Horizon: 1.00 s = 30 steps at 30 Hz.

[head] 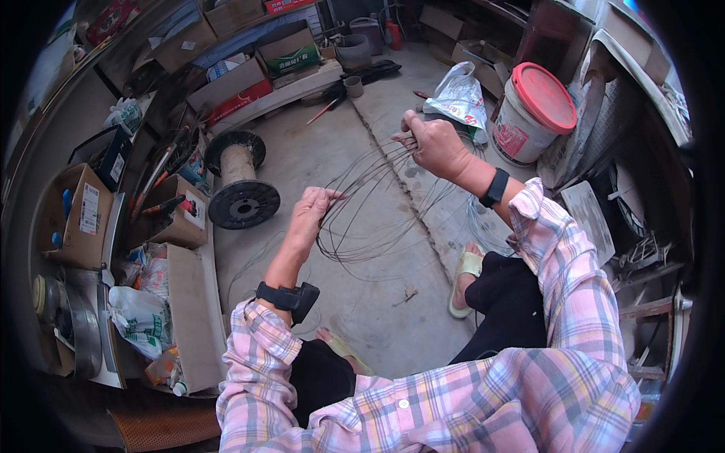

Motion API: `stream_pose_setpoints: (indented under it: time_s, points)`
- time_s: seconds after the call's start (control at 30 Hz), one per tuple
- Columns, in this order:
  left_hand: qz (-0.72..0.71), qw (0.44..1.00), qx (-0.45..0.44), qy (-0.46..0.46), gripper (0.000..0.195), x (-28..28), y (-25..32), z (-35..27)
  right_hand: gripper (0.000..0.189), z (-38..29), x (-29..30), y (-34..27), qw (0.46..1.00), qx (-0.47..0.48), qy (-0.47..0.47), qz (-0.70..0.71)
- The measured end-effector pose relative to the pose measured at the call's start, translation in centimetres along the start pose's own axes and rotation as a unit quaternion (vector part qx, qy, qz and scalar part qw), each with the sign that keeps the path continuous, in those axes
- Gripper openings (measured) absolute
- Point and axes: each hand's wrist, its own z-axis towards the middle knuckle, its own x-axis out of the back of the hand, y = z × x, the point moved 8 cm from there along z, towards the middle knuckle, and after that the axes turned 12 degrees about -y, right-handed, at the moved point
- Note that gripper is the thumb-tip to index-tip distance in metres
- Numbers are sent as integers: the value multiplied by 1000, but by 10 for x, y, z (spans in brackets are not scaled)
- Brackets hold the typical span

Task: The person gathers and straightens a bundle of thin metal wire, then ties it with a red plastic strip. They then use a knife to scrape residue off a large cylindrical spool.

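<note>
Several loose loops of thin dark wire (362, 226) hang between my two hands above the concrete floor. My left hand (311, 209) pinches the wire at the left end of the loops, its fingers closed on the strands. Higher up and to the right, my right hand (433, 141) grips the bundled strands, knuckles upward. More thin, pale wire (481, 221) lies in loose coils on the floor by my right foot. To the left of my left hand, an empty-looking black spool (244, 204) rests tipped on its side.
Open cardboard boxes (187, 317) line the left, with plastic bags and tools. A white bucket with a red lid (524, 119) stands at the upper right beside a white plastic bag (459, 96). A bench with boxes (300, 82) is at the back. My sandaled feet rest on the floor.
</note>
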Motion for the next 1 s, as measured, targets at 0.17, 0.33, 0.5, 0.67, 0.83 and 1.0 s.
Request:
stream_pose_setpoints:
  time_s: [0.17, 0.33, 0.5, 0.67, 0.83, 1.0]
  points:
    - [-127, 986, 79, -76, 52, -12, 11, -15, 22, 6, -16, 0, 998, -60, -35, 11]
    - [-79, 989, 109, -57, 57, -7, 3, -17, 21, 10, -22, 7, 998, -51, 7, 40]
    - [-39, 990, 134, 11, 60, 3, 1, -18, 14, 10, -22, 5, 998, -37, 17, 44]
    - [-51, 988, 144, 19, 58, 3, -9, -18, 16, 8, -24, 2, 998, -38, 41, 37]
    - [-36, 993, 110, -35, 58, -6, 5, -12, 14, 12, -45, 16, 998, -51, -43, 9]
    - [-82, 991, 100, -29, 58, -5, -5, -12, 21, 14, -37, 4, 994, 50, -12, -94]
